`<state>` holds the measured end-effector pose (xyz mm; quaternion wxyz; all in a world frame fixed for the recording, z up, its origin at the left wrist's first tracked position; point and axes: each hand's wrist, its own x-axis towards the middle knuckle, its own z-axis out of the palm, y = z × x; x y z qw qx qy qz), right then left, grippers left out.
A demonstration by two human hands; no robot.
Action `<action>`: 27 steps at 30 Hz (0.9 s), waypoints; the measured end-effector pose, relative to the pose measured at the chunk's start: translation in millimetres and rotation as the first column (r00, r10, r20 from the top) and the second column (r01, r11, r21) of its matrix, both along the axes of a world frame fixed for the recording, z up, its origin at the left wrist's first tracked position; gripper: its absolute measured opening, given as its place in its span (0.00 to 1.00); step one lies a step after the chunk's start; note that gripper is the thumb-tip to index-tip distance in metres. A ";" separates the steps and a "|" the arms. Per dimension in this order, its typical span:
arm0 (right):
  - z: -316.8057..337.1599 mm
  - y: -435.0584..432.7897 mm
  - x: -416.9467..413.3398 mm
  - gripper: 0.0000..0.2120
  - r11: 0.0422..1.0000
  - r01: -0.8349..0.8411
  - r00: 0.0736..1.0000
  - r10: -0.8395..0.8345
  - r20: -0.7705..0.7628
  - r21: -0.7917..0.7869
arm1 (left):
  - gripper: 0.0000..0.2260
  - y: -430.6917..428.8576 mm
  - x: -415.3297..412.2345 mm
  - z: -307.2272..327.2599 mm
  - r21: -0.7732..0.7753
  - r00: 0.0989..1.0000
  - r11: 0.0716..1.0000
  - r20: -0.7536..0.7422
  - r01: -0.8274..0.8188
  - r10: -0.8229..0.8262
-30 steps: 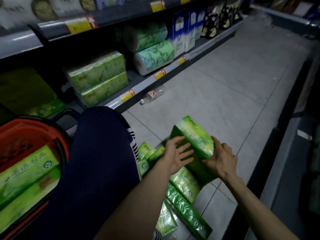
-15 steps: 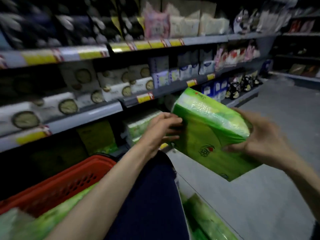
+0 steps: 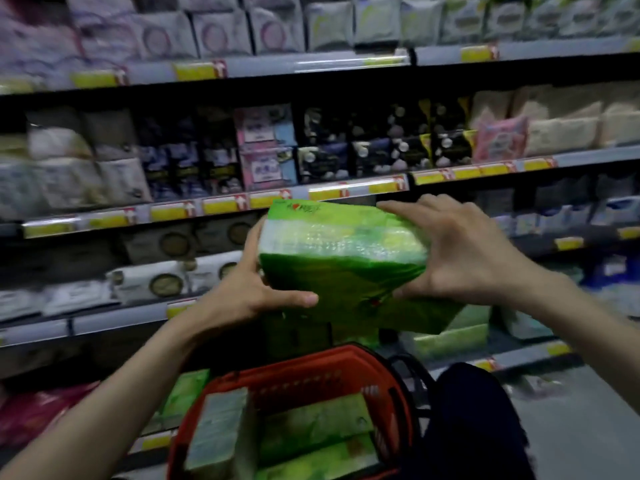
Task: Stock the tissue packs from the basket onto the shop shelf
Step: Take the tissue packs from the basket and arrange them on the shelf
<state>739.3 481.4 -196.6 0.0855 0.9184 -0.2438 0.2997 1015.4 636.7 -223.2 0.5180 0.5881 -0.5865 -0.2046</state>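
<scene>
Tissue pack [image 3: 346,258], green and film-wrapped, is up in mid-air in front of me, held above the red basket [image 3: 298,365] and in front of the shelving, touching neither. My left hand [image 3: 242,292] grips its left end, thumb laid across the near face and fingers wrapped round behind. My right hand [image 3: 467,258] clamps the right end, fingers over the top far edge and thumb low on the near face. More green packs [image 3: 311,424] lie in the basket below.

I judge this to be the carry step: one pack is lifted and on its way to the shelf. Matching green packs [image 3: 450,337] stand on the low shelf just behind and to the right of the held one, so that looks like its slot. The next move should take the pack forward and down past the far rim of the basket, kept level and square to the stack, and both hands should let go only once it sits flat.

A second ago the pack was low near the floor, among other packs lying there. Half a second ago it was raised but tilted, with the basket off to the left. Now it sits closer to level and the basket lies directly beneath it.
</scene>
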 end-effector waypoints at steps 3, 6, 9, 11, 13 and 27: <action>-2.0 -2.5 43.5 0.59 0.993 -0.071 0.996 0.066 -0.057 -0.093 | 0.54 32.6 37.5 2.7 -0.031 0.995 0.995 -0.031 -0.094 0.093; -11.7 -4.1 76.8 0.57 0.983 -0.129 0.990 0.119 -0.081 -0.132 | 0.48 51.6 51.7 -9.6 0.030 0.975 0.994 -0.193 -0.102 0.106; -29.0 -5.4 96.7 0.57 0.965 -0.171 0.982 0.152 -0.109 -0.197 | 0.50 56.5 59.5 -33.2 0.134 0.872 0.990 -0.479 -0.041 0.101; -45.6 -5.9 103.5 0.55 0.947 -0.196 0.980 0.177 -0.095 -0.257 | 0.44 54.3 56.3 -47.0 0.168 0.704 0.986 -0.701 0.005 0.115; -64.8 -4.7 107.6 0.53 0.923 -0.224 0.975 0.208 -0.084 -0.314 | 0.33 48.1 48.5 -64.8 0.146 0.582 0.989 -0.802 -0.019 0.130; -181.7 -13.1 109.6 0.63 0.990 -0.084 0.989 0.069 0.128 0.115 | 0.42 12.7 28.1 -171.2 -0.006 0.514 0.872 -0.809 -0.489 0.283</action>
